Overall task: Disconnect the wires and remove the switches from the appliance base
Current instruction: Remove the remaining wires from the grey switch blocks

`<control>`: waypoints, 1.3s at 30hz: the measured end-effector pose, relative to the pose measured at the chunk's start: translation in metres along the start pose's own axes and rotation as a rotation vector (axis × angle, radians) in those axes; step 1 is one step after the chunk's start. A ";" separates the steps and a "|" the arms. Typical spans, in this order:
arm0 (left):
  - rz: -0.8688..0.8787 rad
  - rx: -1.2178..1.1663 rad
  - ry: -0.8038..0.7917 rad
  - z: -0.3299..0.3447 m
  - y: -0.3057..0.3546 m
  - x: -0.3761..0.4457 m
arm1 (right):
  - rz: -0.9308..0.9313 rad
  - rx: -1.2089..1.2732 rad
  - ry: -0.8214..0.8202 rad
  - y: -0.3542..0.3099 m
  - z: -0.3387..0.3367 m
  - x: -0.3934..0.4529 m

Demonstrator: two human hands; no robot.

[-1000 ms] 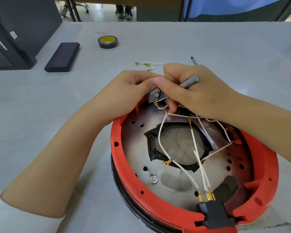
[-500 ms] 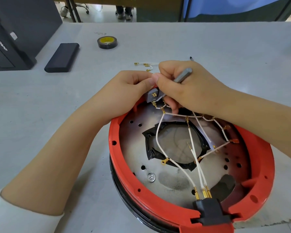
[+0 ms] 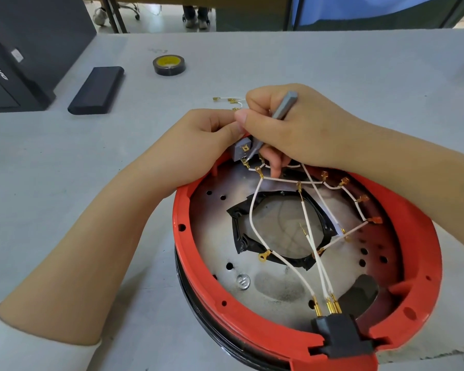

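A round red appliance base (image 3: 423,266) lies upside down on the grey table, its metal plate crossed by white wires (image 3: 253,210) with brass terminals. At its far rim sits a small grey switch (image 3: 240,151) with brass tabs. My left hand (image 3: 198,145) pinches the switch from the left. My right hand (image 3: 292,129) grips a grey tool (image 3: 284,105) like a pen, its tip at the switch's terminals, one finger pointing down among the wires. A black connector block (image 3: 338,336) with three brass pins sits at the near rim.
Loose white wires with brass ends (image 3: 227,100) lie on the table just beyond my hands. A roll of black tape (image 3: 169,65) and a flat black bar (image 3: 97,89) lie farther back left. A black computer case (image 3: 24,49) stands at the left edge.
My right hand has tilted the grey tool more upright and shifted slightly left at the switch. My left hand keeps its hold on the switch. The base stays put.
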State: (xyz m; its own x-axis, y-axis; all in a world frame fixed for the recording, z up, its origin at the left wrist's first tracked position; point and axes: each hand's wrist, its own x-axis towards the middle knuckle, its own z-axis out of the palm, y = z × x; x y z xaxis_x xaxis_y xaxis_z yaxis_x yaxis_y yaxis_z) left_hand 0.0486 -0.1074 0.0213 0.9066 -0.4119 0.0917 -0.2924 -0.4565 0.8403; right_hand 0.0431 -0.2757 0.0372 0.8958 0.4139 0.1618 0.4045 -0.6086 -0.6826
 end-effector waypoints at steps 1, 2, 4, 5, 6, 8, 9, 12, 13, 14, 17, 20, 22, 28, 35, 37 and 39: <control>0.001 0.000 0.003 0.000 0.000 0.000 | -0.026 -0.051 0.027 0.000 0.001 -0.005; 0.003 -0.002 0.001 0.000 0.000 0.000 | -0.048 -0.088 0.060 0.000 0.002 -0.010; 0.010 -0.010 -0.009 0.000 0.002 0.000 | -0.082 -0.129 0.109 -0.001 0.004 -0.017; 0.013 -0.013 -0.016 0.000 0.003 0.000 | -0.095 -0.155 0.120 -0.002 0.005 -0.019; 0.017 -0.022 -0.026 0.000 0.002 -0.001 | -0.107 -0.198 0.126 -0.003 0.006 -0.020; 0.013 -0.065 -0.039 0.000 0.001 -0.002 | -0.130 -0.300 0.130 -0.006 0.008 -0.021; 0.004 -0.081 -0.041 0.000 0.000 -0.002 | -0.139 -0.339 0.128 -0.007 0.010 -0.021; -0.006 -0.101 -0.057 -0.001 -0.001 -0.002 | -0.163 -0.434 0.121 -0.011 0.012 -0.022; -0.007 -0.111 -0.064 -0.001 -0.001 -0.002 | -0.174 -0.462 0.125 -0.013 0.013 -0.022; -0.009 -0.118 -0.069 -0.001 -0.001 -0.002 | -0.187 -0.488 0.131 -0.014 0.013 -0.021; 0.000 -0.124 -0.076 0.000 -0.002 -0.001 | -0.226 -0.543 0.155 -0.016 0.015 -0.020; 0.003 -0.139 -0.068 0.000 -0.004 -0.001 | -0.252 -0.533 0.174 -0.018 0.016 -0.022; 0.014 -0.139 -0.059 0.000 -0.004 0.000 | -0.244 -0.516 0.182 -0.018 0.016 -0.021; 0.004 -0.132 -0.032 0.000 -0.006 0.001 | -0.191 -0.644 0.133 -0.023 0.014 -0.013; -0.023 -0.194 0.007 0.001 -0.010 0.002 | -0.139 -0.567 -0.058 -0.026 0.002 0.013; -0.051 -0.223 0.015 0.001 -0.011 0.003 | -0.144 -0.502 -0.088 -0.024 0.000 0.018; -0.053 -0.208 0.016 0.002 -0.011 0.004 | -0.141 -0.426 -0.107 -0.024 -0.001 0.020</control>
State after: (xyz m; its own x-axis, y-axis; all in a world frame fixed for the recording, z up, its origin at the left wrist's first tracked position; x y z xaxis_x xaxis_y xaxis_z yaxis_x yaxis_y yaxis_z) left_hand 0.0547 -0.1061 0.0114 0.9243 -0.3781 0.0517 -0.1765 -0.3036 0.9363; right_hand 0.0513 -0.2539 0.0571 0.8114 0.5670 0.1421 0.5810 -0.7559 -0.3016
